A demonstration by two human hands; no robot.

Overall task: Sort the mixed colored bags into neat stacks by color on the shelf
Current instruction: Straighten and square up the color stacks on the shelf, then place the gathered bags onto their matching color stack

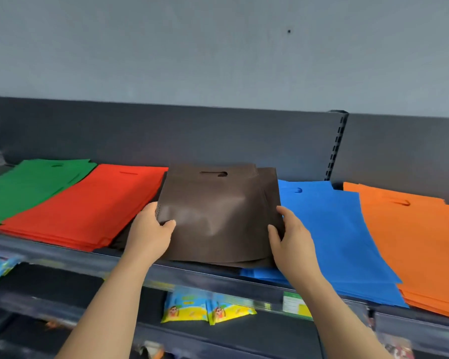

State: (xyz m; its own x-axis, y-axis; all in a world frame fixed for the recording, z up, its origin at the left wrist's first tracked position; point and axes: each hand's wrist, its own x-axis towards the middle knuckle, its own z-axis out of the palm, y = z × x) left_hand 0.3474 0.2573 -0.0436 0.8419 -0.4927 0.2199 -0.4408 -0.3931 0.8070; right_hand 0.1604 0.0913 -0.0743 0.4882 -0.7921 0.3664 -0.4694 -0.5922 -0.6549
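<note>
Left fingers (149, 209): tips hidden behind the brown bags (218, 216). Blue stack (335, 229), right of the right fingers (285, 216): left edge covered by the brown bags. Orange stack (412, 242): cut off by the frame. Packets (208, 307) below the fingers: print blurred.

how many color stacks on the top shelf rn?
5, left to right: green stack, red stack, brown stack gripped by both hands, blue stack, orange stack. More may lie beyond the frame.

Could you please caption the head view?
Sorting: left hand and right hand grip brown bags between red stack and blue stack.
</note>
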